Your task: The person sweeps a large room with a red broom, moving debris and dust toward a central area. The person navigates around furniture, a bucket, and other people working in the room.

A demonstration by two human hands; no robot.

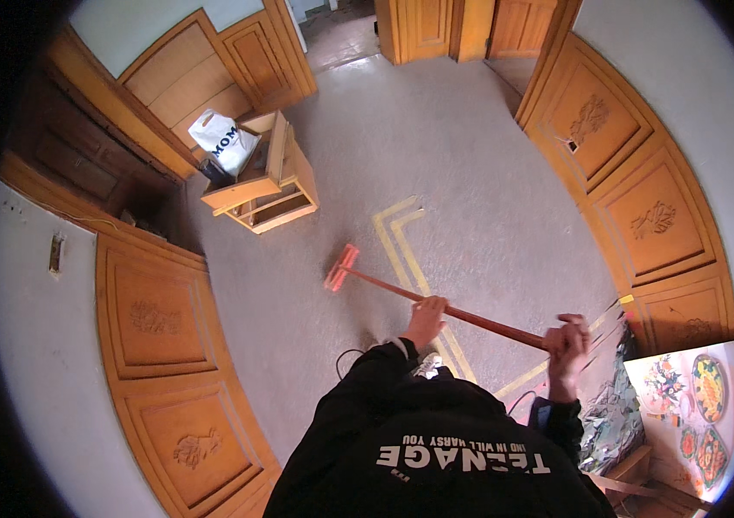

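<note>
Two hands grip one broom. The left hand [427,316] is closed around the broom handle [471,318] near its middle, fingers wrapped over the top. The right hand [566,341] is closed around the upper end of the same handle, close to the person's body, with the knuckles facing up.

The broom [358,274] runs at a slant from the right hand, down and leftward, to its head. The broom head [341,268] is orange-red and rests on the floor [471,173], just left of the yellow line markings [401,233] painted there (two parallel strips that bend at a corner). The head appears slightly blurred.

The floor is pale grey and speckled. Wooden wall panels [168,328] with carved flower motifs line the lower walls on both sides. A small wooden cabinet [268,186] lies tipped on the floor at upper left, well apart from the broom head, and a white plastic bag [224,142] sits on top of it, against the wall panels.

At lower right, near the right hand, stands a bundle of thin sticks [609,319] and a crumpled dark sheet [613,410]. Beside these lies a printed picture of plates of food [695,406]. Both forearms are covered by black sleeves [367,371].
</note>
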